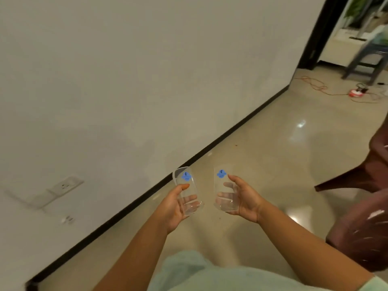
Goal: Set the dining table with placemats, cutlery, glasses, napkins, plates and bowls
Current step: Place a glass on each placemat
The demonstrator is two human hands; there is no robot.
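Note:
I carry two clear drinking glasses in front of my body, above the floor. My left hand [173, 206] grips the left glass [186, 185] around its lower half, thumb on the near side. My right hand [244, 199] grips the right glass [222, 185] the same way. Each glass bears a small blue sticker near its rim, and both tilt away from me. The dining table is out of view.
A white wall [126, 80] with sockets [66, 185] runs along the left, edged by a black skirting. A dark red chair [365, 206] stands at the right. Far right lie an orange cable [319, 87], a red object and a grey stool [369, 57] by a doorway.

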